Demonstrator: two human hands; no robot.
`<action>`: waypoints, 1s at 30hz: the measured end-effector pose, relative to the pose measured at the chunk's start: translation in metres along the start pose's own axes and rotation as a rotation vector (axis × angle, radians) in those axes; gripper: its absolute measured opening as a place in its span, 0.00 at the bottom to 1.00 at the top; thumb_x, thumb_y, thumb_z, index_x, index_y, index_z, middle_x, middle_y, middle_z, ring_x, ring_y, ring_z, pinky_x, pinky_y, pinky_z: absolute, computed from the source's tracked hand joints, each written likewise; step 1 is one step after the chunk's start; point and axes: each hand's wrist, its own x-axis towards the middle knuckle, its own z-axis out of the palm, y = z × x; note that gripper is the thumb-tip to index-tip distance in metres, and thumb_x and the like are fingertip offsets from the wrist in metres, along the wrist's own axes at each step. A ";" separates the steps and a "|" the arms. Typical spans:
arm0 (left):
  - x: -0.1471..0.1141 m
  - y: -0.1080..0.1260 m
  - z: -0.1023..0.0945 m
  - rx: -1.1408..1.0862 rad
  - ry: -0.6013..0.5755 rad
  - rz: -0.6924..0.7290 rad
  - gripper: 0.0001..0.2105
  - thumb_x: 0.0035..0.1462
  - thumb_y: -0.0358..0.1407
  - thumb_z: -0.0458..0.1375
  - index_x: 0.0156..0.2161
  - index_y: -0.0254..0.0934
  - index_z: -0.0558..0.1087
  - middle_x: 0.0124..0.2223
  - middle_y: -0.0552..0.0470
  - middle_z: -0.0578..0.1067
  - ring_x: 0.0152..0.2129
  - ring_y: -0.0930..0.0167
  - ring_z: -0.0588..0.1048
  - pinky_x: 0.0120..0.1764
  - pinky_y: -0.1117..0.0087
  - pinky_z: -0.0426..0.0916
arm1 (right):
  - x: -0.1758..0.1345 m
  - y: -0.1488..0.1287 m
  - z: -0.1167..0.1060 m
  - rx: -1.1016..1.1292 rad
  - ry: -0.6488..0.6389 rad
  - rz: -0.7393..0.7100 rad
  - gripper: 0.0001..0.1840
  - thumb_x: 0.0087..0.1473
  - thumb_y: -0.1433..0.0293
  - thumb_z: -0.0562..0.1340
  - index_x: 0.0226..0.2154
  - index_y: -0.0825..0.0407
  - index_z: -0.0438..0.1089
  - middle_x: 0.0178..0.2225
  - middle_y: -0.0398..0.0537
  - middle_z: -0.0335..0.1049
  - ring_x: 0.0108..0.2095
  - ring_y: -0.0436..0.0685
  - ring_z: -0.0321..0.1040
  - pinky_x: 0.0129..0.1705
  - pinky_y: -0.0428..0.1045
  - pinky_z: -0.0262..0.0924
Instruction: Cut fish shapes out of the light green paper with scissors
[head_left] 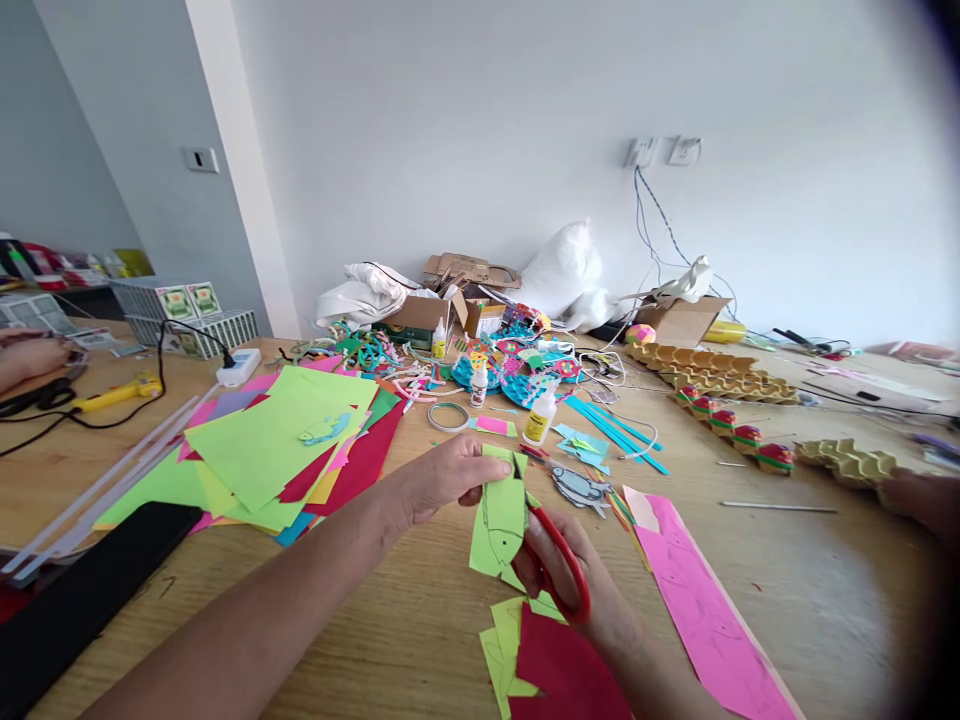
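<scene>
My left hand [471, 468] pinches the top of a lime-green paper piece [504, 515] with a fish drawn on it in dark line, its head pointing down. Through the red handles of a pair of scissors [564, 565] go the fingers of my right hand [577, 575]. The scissors point up along the right side of the green paper; how far the blades are apart I cannot make out. Below lie green paper scraps [504, 640] and red paper [562, 665]. Just beyond my right hand rests a grey-blue paper fish [579, 488].
Stacked coloured paper [277, 440] spreads on the left, near a black phone-like slab [97, 600]. Pink paper strip [697, 590] lies right. Glue bottle [540, 415], tape roll [448, 417] and egg cartons [712, 372] stand farther back. Other people's hands [34, 358] appear at both sides.
</scene>
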 end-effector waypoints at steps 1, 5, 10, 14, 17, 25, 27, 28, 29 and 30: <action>0.000 0.000 0.000 -0.005 -0.004 -0.001 0.12 0.47 0.39 0.51 0.19 0.34 0.62 0.18 0.59 0.61 0.15 0.80 0.55 0.18 0.76 0.49 | 0.000 0.001 0.000 -0.002 -0.003 0.003 0.26 0.54 0.48 0.50 0.18 0.50 0.57 0.10 0.37 0.54 0.13 0.47 0.49 0.18 0.46 0.44; 0.000 0.000 -0.003 -0.010 -0.022 0.000 0.11 0.47 0.38 0.51 0.20 0.34 0.62 0.18 0.59 0.61 0.15 0.80 0.56 0.18 0.77 0.49 | -0.001 0.000 0.000 -0.014 -0.015 0.015 0.27 0.53 0.47 0.50 0.17 0.50 0.57 0.10 0.36 0.53 0.13 0.47 0.48 0.17 0.45 0.43; -0.001 -0.002 -0.009 0.002 -0.083 -0.001 0.10 0.49 0.38 0.51 0.21 0.34 0.63 0.19 0.59 0.61 0.15 0.81 0.56 0.18 0.77 0.48 | -0.001 -0.004 -0.001 -0.047 -0.029 0.054 0.27 0.52 0.46 0.49 0.16 0.49 0.56 0.10 0.36 0.52 0.12 0.46 0.47 0.15 0.45 0.42; -0.001 -0.001 -0.012 0.015 -0.102 -0.024 0.11 0.47 0.38 0.52 0.20 0.34 0.62 0.18 0.60 0.60 0.13 0.81 0.54 0.17 0.76 0.46 | -0.002 -0.005 -0.003 -0.086 -0.022 0.093 0.26 0.52 0.47 0.50 0.17 0.49 0.56 0.10 0.35 0.53 0.12 0.46 0.47 0.13 0.44 0.40; -0.001 0.000 -0.013 0.015 -0.105 -0.047 0.11 0.45 0.39 0.52 0.19 0.35 0.61 0.16 0.60 0.58 0.13 0.81 0.52 0.17 0.76 0.46 | -0.002 -0.006 -0.003 -0.113 -0.015 0.110 0.25 0.51 0.47 0.51 0.18 0.50 0.58 0.11 0.36 0.54 0.12 0.46 0.48 0.13 0.43 0.40; 0.000 -0.001 -0.018 0.011 -0.147 -0.065 0.10 0.45 0.38 0.53 0.19 0.34 0.63 0.16 0.60 0.60 0.12 0.81 0.55 0.16 0.76 0.46 | -0.001 -0.008 -0.003 -0.170 -0.024 0.136 0.26 0.51 0.46 0.50 0.20 0.51 0.59 0.11 0.36 0.54 0.12 0.46 0.48 0.13 0.43 0.41; 0.000 -0.002 -0.018 0.018 -0.148 -0.061 0.10 0.45 0.38 0.53 0.19 0.34 0.63 0.17 0.59 0.61 0.12 0.81 0.55 0.16 0.76 0.46 | -0.002 -0.011 -0.002 -0.167 -0.035 0.134 0.26 0.50 0.46 0.50 0.19 0.50 0.58 0.11 0.36 0.54 0.13 0.47 0.48 0.14 0.43 0.43; 0.000 -0.002 -0.019 0.021 -0.148 -0.056 0.10 0.45 0.38 0.53 0.19 0.34 0.64 0.17 0.59 0.61 0.12 0.81 0.56 0.16 0.76 0.47 | -0.002 -0.013 -0.002 -0.161 -0.042 0.132 0.26 0.50 0.46 0.50 0.18 0.50 0.58 0.11 0.36 0.53 0.13 0.47 0.48 0.14 0.43 0.43; 0.001 -0.002 -0.019 0.021 -0.150 -0.050 0.10 0.46 0.38 0.53 0.20 0.34 0.64 0.18 0.58 0.62 0.13 0.81 0.56 0.16 0.76 0.47 | -0.003 -0.015 -0.002 -0.156 -0.049 0.127 0.26 0.50 0.46 0.50 0.18 0.50 0.57 0.12 0.36 0.52 0.13 0.47 0.48 0.15 0.44 0.44; 0.001 -0.003 -0.019 0.021 -0.151 -0.045 0.10 0.46 0.38 0.53 0.20 0.34 0.64 0.18 0.58 0.62 0.13 0.81 0.56 0.17 0.76 0.48 | -0.003 -0.016 -0.002 -0.151 -0.055 0.122 0.26 0.50 0.46 0.50 0.17 0.50 0.56 0.12 0.36 0.52 0.14 0.47 0.48 0.15 0.44 0.44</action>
